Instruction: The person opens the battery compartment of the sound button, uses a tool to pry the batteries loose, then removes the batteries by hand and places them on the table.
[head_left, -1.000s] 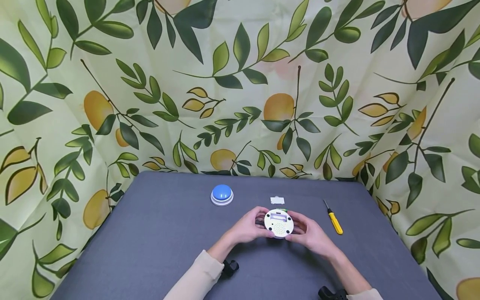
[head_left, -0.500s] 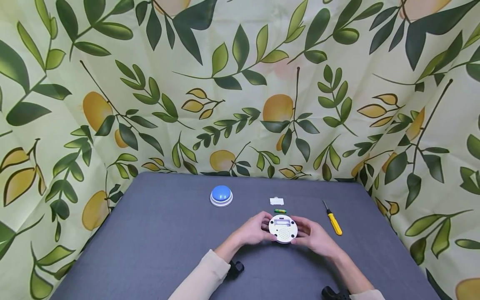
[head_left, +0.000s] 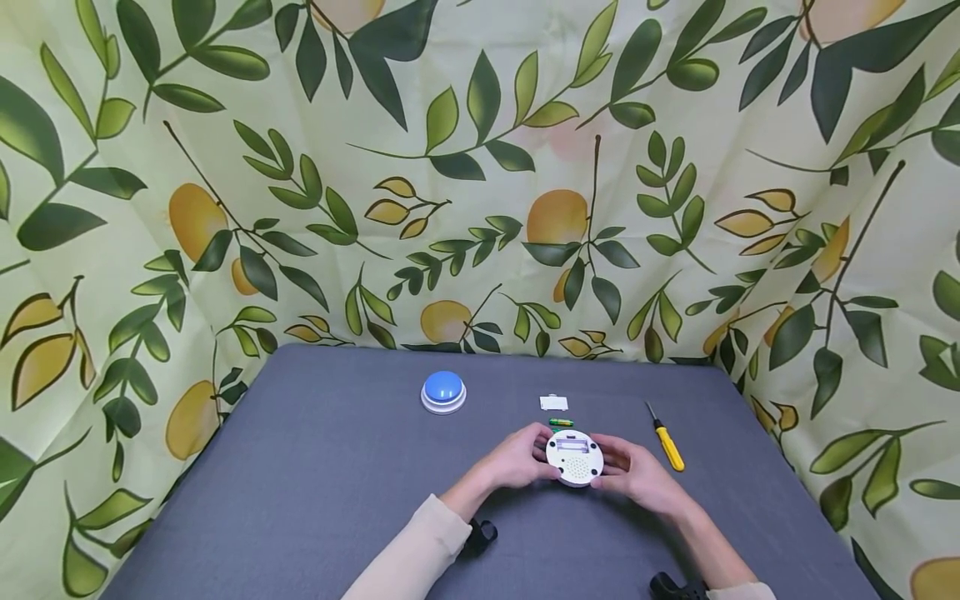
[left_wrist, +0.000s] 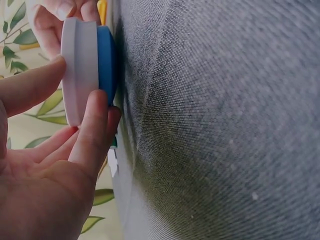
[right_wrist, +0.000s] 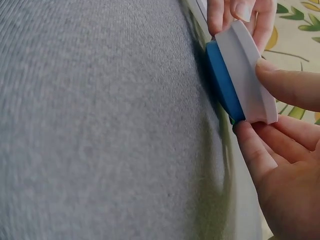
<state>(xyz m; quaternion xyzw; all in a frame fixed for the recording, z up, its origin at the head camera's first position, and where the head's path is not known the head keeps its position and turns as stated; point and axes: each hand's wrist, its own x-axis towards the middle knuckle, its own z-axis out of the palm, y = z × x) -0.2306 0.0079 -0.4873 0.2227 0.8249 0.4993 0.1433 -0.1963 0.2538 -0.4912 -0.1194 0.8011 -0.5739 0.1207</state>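
A round push button (head_left: pixel 574 468) is held upside down a little above the table, its white base up and its uncovered battery compartment showing. Its blue dome (left_wrist: pixel 106 62) points down in the left wrist view. My left hand (head_left: pixel 519 457) grips the left side, thumb on the base and fingers beneath. On the opposite side my right hand (head_left: pixel 637 477) holds the rim the same way, as the right wrist view also shows. Just beyond the button lies a green battery (head_left: pixel 561 422), with another bit of green partly hidden behind the left fingers. Farther back is a white battery cover (head_left: pixel 553 402).
A second push button (head_left: pixel 443 392), blue dome up, stands at the back left of the grey table (head_left: pixel 322 483). To the right lies a screwdriver (head_left: pixel 670 446) with a yellow handle. Patterned cloth (head_left: pixel 480 208) walls the table's back and sides.
Both hands have carried the button slightly right and toward me. The green battery behind it has come more into view.
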